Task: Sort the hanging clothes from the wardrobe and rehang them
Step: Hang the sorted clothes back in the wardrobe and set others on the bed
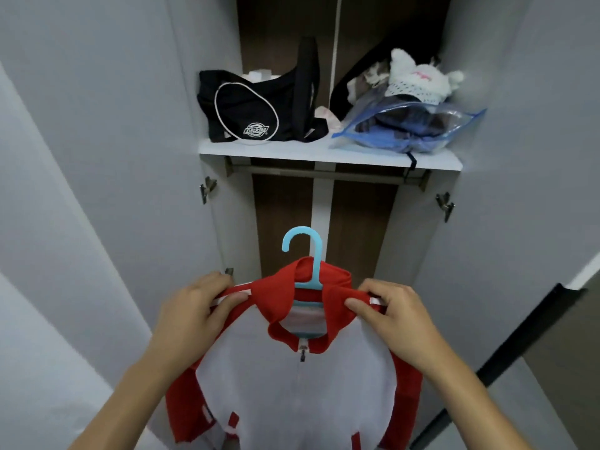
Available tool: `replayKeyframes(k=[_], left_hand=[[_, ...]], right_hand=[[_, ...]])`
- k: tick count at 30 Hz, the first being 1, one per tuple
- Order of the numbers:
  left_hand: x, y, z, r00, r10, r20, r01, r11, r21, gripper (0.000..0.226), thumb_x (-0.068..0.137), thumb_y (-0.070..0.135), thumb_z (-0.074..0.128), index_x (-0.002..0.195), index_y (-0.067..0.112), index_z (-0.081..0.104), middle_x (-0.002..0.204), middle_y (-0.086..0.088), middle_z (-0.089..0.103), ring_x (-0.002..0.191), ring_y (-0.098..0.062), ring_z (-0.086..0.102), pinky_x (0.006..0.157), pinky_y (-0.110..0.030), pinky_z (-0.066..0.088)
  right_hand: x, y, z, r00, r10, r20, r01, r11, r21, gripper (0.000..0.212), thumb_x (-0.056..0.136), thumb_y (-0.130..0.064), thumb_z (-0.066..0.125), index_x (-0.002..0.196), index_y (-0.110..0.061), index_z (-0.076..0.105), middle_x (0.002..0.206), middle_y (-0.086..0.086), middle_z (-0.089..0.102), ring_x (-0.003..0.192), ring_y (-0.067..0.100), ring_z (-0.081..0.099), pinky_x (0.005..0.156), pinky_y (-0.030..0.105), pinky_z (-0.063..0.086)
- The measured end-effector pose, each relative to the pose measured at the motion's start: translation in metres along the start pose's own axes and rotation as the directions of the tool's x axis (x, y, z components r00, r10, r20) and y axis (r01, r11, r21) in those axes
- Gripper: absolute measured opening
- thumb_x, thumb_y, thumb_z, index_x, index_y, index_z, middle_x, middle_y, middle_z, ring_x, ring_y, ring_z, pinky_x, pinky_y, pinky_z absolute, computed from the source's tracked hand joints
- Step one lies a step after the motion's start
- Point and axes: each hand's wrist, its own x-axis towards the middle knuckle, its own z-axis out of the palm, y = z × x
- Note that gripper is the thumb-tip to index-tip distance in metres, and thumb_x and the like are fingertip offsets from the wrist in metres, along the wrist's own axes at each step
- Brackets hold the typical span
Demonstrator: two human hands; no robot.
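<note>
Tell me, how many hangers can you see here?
1: a blue hanger inside the red and white jacket, held up below the wardrobe rail, which has none on it. Others may be out of view.

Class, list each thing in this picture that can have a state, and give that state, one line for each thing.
Wardrobe doors: open.
Hanging rail: bare, nothing hung on it.
Jacket: on the blue hanger, zipped up, held below the rail.
Blue hanger: inside the jacket's collar, hook free, not on the rail.
Left hand: pinches the jacket's shoulder.
Right hand: pinches the other shoulder.
Black bag: upright on the shelf.
Plastic bag: lying on the shelf, filled with clothes.
</note>
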Motion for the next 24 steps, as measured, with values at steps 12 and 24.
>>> replayKeyframes(k=[12,24], left_hand=[[0.108,0.032,0.093,0.991,0.098,0.086,-0.088,0.990,-0.108,0.058,0.095,0.081,0.027,0.093,0.035,0.062,0.087,0.020,0.056,0.086,-0.001,0.057,0.075,-0.036,0.055],[0.198,0.050,0.194,0.986,0.163,0.042,-0.142,0.941,-0.309,0.044,0.104,0.054,0.044,0.131,0.025,0.062,0.127,0.014,0.050,0.117,-0.003,0.049,0.100,-0.030,0.048]], right_hand=[[0.010,0.078,-0.073,0.993,0.116,0.003,-0.115,0.985,0.131,0.009,0.097,-0.039,0.069,0.092,-0.033,0.075,0.088,-0.010,0.075,0.084,0.012,0.071,0.079,0.043,0.058],[0.048,0.126,-0.052,0.885,0.339,-0.318,-0.270,0.932,0.241,0.021,0.093,-0.021,0.079,0.074,-0.015,0.071,0.064,0.001,0.063,0.061,0.008,0.053,0.060,0.036,0.044]])
